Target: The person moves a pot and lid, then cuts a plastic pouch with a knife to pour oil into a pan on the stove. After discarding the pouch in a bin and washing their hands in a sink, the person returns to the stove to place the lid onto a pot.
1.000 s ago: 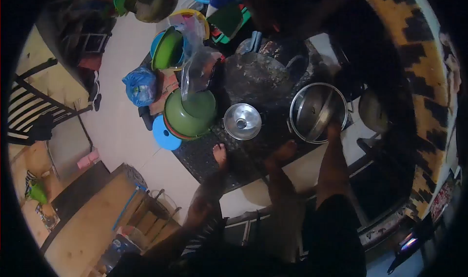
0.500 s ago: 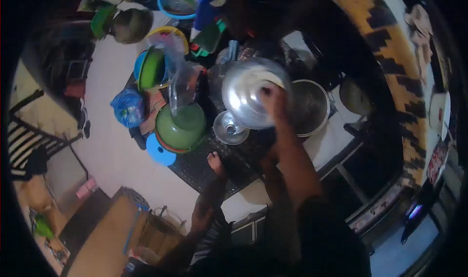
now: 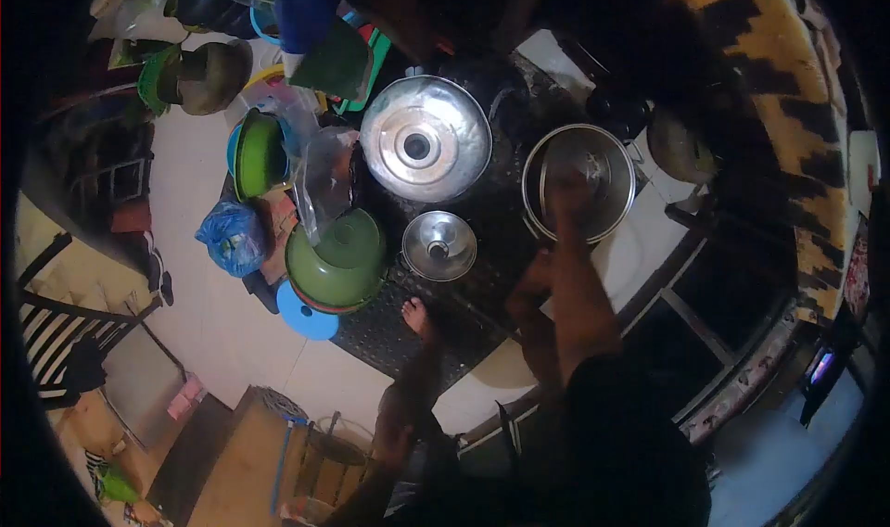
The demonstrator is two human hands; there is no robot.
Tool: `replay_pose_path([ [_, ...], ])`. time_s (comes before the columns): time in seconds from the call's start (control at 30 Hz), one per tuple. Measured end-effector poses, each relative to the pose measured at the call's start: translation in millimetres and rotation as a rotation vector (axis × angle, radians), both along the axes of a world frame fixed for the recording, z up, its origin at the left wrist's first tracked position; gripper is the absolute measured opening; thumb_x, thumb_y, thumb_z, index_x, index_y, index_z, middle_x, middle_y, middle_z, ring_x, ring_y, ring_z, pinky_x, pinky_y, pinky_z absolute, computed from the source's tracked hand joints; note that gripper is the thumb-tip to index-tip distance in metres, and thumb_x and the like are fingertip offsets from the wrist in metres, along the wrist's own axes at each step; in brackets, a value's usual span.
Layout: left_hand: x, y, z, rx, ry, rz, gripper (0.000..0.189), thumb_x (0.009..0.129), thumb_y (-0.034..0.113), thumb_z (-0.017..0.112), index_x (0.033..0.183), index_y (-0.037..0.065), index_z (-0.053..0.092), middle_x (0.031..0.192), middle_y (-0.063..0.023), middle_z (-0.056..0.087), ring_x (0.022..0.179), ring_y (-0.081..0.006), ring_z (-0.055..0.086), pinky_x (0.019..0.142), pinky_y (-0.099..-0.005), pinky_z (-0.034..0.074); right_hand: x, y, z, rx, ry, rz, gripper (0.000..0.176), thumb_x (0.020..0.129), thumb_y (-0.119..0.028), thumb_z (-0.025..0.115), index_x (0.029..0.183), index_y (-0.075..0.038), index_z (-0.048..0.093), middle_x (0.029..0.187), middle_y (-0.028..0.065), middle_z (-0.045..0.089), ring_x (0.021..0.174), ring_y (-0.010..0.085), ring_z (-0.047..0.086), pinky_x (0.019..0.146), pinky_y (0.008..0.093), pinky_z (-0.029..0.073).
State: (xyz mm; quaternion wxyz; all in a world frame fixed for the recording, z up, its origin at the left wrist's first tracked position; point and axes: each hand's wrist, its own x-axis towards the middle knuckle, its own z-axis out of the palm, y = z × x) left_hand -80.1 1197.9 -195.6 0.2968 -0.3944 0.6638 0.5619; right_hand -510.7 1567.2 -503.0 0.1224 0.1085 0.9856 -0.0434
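Note:
My right hand [image 3: 570, 193] reaches down into a round metal pot [image 3: 628, 189]; its fingers are dark and blurred, so their pose and any hold are unclear. A large silver lid [image 3: 454, 156] with a dark round centre lies left of the pot, touched by neither hand. Below that lid sits a smaller shiny metal piece [image 3: 454, 266] with a raised middle. My left hand [image 3: 397, 439] rests low against my leg, fingers loosely apart, holding nothing visible.
Green bowls [image 3: 336, 263] are stacked left of the small metal piece, near a blue disc [image 3: 306, 314], a clear plastic bag [image 3: 324, 179] and a blue bag [image 3: 232, 237]. My bare foot [image 3: 415, 316] stands on the dark mat. Another person's arms [image 3: 524, 3] show dimly at the top.
The large silver lid has left my right hand and lies to the left of the pot. My right hand has moved down into the pot. The view has shifted slightly.

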Motion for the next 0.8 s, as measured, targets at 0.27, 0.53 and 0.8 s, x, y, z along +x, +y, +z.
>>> replay_pose_path([
  [0.27, -63, 7, 24, 0.06, 0.004, 0.03, 0.054, 0.085, 0.021, 0.059, 0.126, 0.0, 0.031, 0.109, -0.0116, 0.049, 0.103, -0.0192, 0.049, 0.086, -0.0345, 0.044, 8, 29, -18, -0.071, -0.213, 0.023, 0.034, 0.081, -0.027, 0.047, 0.104, -0.005, 0.06, 0.103, 0.0185, 0.06, 0.099, 0.0324, 0.057, 0.089, 0.0445, 0.042],
  [0.53, -74, 9, 26, -0.131, 0.138, -0.242, 0.055, 0.085, 0.017, 0.058, 0.129, -0.001, 0.03, 0.111, -0.013, 0.05, 0.097, -0.0186, 0.052, 0.084, -0.031, 0.044, 17, 87, -83, -0.211, 0.05, 0.036, 0.016, 0.077, -0.016, 0.057, 0.089, -0.009, 0.064, 0.083, 0.0131, 0.064, 0.077, 0.0327, 0.062, 0.071, 0.0423, 0.049],
  [0.8, -61, 17, 32, 0.071, 0.233, 0.062, 0.049, 0.085, 0.011, 0.058, 0.125, 0.001, 0.033, 0.102, -0.0089, 0.051, 0.088, -0.0144, 0.053, 0.073, -0.0286, 0.047, 12, -11, 126, -0.604, 0.568, 0.183, 0.013, 0.074, -0.009, 0.06, 0.085, -0.005, 0.055, 0.083, 0.0137, 0.055, 0.085, 0.033, 0.052, 0.077, 0.041, 0.043],
])
